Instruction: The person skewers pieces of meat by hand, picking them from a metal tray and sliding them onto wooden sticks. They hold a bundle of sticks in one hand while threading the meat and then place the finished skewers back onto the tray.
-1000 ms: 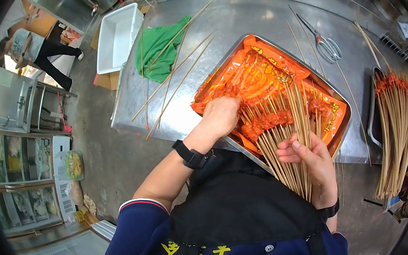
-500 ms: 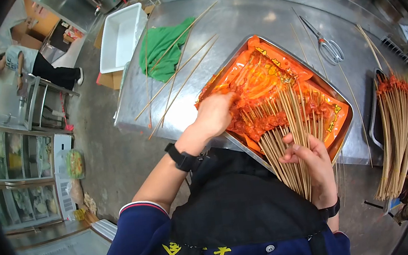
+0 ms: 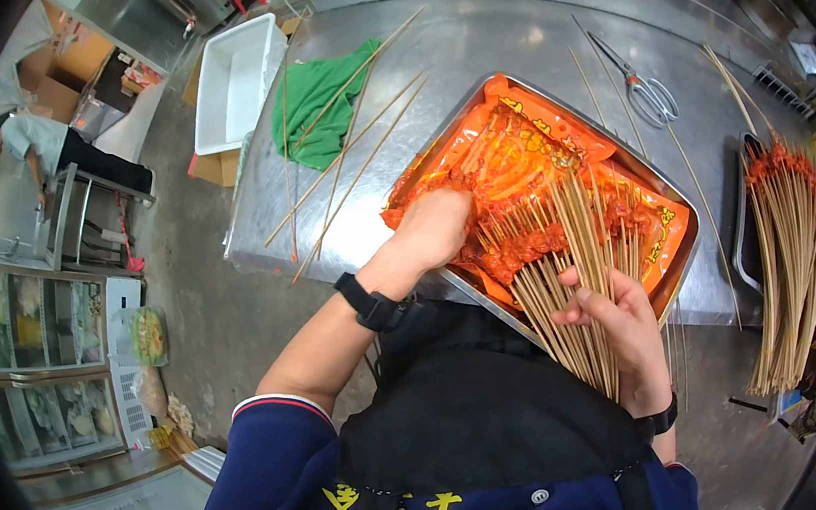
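Note:
A metal tray (image 3: pixel 695 232) lined with orange printed plastic (image 3: pixel 555 127) holds red sauced meat pieces (image 3: pixel 529 253). Many of the pieces are threaded on bamboo skewers laid side by side in the tray. My left hand (image 3: pixel 435 230) is at the tray's left side, fingers curled down into the red meat; the fingertips and whatever they pinch are hidden. My right hand (image 3: pixel 628 331) is closed round a bundle of bamboo skewers (image 3: pixel 582 235) that slants up across the skewered meat. The upper ends of this bundle look bare.
On the steel table (image 3: pixel 464 37) lie a green cloth (image 3: pixel 324 93), several loose skewers, and scissors (image 3: pixel 650 98). A second tray (image 3: pixel 742 227) at right carries a pile of meat skewers (image 3: pixel 791 262). Left, there is a white bin (image 3: pixel 233 84) and a distant person (image 3: pixel 64 153).
The view has shifted slightly. My left hand stays at the meat with its fingers more tucked under, and my right hand keeps the skewer bundle in nearly the same place.

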`<control>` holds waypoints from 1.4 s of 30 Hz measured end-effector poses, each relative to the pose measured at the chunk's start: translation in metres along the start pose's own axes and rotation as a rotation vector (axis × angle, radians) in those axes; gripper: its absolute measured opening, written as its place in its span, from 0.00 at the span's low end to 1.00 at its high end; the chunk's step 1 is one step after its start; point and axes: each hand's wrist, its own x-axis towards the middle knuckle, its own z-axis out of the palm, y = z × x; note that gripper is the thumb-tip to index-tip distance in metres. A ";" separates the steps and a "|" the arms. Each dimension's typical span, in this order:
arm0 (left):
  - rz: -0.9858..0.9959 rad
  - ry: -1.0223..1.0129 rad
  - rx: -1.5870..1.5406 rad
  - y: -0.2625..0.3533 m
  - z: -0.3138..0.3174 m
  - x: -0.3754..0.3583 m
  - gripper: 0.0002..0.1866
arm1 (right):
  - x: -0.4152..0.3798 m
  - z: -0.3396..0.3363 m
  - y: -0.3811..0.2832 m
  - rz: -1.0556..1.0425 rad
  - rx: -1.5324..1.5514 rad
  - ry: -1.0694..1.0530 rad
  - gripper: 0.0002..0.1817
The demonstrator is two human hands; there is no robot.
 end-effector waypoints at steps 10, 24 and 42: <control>-0.261 0.104 -1.782 0.000 -0.035 -0.039 0.13 | 0.005 0.012 0.001 0.076 -0.027 -0.040 0.13; -0.117 0.053 -2.039 0.019 -0.028 -0.045 0.15 | 0.005 0.019 -0.002 0.159 -0.098 -0.038 0.11; -0.198 0.215 -2.039 0.029 -0.029 -0.043 0.18 | 0.005 0.020 -0.002 0.141 -0.091 -0.004 0.11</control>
